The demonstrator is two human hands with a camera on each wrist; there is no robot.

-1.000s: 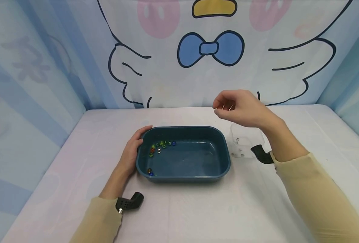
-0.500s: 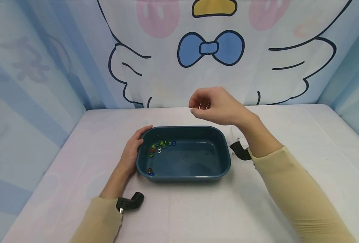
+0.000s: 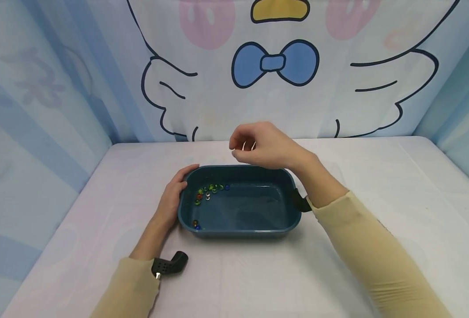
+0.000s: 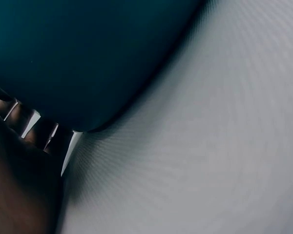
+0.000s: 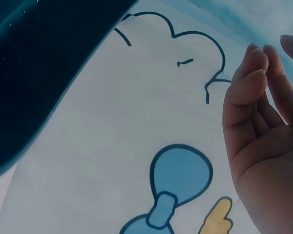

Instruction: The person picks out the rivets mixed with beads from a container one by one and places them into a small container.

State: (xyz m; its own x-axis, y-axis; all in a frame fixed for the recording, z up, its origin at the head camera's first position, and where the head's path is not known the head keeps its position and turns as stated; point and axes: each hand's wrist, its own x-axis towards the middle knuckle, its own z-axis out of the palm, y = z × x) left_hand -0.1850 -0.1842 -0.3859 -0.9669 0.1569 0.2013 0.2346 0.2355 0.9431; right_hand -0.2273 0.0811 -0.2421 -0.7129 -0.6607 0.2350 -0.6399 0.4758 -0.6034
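A dark blue rectangular tray (image 3: 242,231) sits on the white cloth. Several small glossy beads (image 3: 211,187), green, blue, amber and clear, lie along its left side. My left hand (image 3: 171,198) holds the tray's left end, thumb at the rim and fingers along the outer wall; the left wrist view shows those fingers (image 4: 34,126) against the tray wall. Raised above the tray's back rim is my right hand (image 3: 260,143), fingers bent and thumb tip close to the index tip. I cannot tell whether something tiny sits between them. In the right wrist view its fingers (image 5: 249,87) appear curled.
The table (image 3: 139,154) has a pale cloth, with a patterned curtain (image 3: 274,106) close behind its back edge. Black wrist straps (image 3: 170,263) are on both arms. The right forearm (image 3: 317,176) crosses the tray's right end and covers most of the area beside it.
My right hand has moved left from above the clear container to above the tray's back rim, dipping lately. The forearm now hides the container. Left hand, tray and beads look the same.
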